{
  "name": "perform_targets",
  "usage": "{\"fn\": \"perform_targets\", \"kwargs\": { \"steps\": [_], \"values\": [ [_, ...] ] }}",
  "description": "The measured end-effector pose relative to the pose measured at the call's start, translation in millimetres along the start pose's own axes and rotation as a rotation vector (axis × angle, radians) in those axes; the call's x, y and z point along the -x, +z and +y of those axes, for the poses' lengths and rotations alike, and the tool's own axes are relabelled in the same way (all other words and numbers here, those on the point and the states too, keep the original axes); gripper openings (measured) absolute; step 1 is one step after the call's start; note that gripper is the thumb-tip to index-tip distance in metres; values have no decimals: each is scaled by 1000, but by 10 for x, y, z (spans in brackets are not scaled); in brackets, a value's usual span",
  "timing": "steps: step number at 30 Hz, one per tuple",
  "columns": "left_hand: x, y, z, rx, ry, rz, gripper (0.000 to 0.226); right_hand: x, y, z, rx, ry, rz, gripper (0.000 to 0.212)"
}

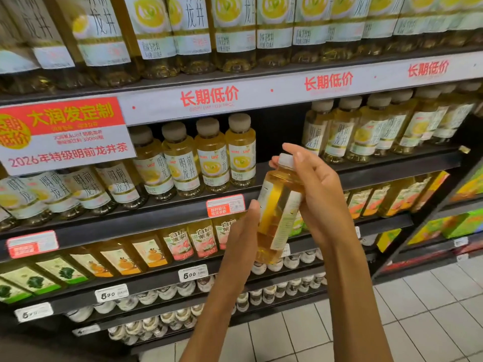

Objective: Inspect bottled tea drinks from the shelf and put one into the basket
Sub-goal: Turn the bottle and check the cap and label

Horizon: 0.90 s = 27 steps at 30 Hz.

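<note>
Holding a clear plastic bottle of golden-yellow tea with a white cap and pale label (278, 205) out in front of the dark metal shelf (183, 210), tilted, label side turned away. Right hand (317, 194) wrapping the upper half, fingers curled round near the cap. Left hand (241, 231) propping the lower side, fingers fairly straight, just touching. Looking like mid-inspection, so roughly halfway. Not seeing any basket yet, so dropping it in still pending.
</note>
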<state>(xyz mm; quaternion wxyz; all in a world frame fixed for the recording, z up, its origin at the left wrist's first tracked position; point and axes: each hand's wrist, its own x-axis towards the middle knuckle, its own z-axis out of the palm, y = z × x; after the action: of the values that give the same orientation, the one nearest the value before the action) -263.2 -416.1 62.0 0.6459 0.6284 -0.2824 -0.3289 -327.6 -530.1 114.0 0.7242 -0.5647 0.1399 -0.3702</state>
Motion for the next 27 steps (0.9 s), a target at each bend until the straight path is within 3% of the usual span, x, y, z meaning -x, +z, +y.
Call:
{"fn": "perform_targets", "kwargs": {
  "steps": [4,7,11,15,19,23,27],
  "values": [
    [-64,80,48,289,-144,-164,70,-111,-147,-99,-113,77,-144,40],
    [-162,193,71,304,-207,-247,72,-193,-322,-162,-167,104,-199,36],
    [-325,469,95,125,-115,-10,54,-301,-556,-232,-87,55,-184,35],
    [-354,836,99,119,-1,121,53,-372,-734,-216,9,51,-131,39],
    [-382,1051,27,194,-94,181,53,-466,-894,-190,14,90,-201,41],
    [-329,1077,-26,409,-225,43,60,-507,-1035,-121,-73,198,-428,28],
    [-269,1043,-67,440,-382,-96,71,-485,-1090,-27,-125,192,-421,19]
  ]
}}
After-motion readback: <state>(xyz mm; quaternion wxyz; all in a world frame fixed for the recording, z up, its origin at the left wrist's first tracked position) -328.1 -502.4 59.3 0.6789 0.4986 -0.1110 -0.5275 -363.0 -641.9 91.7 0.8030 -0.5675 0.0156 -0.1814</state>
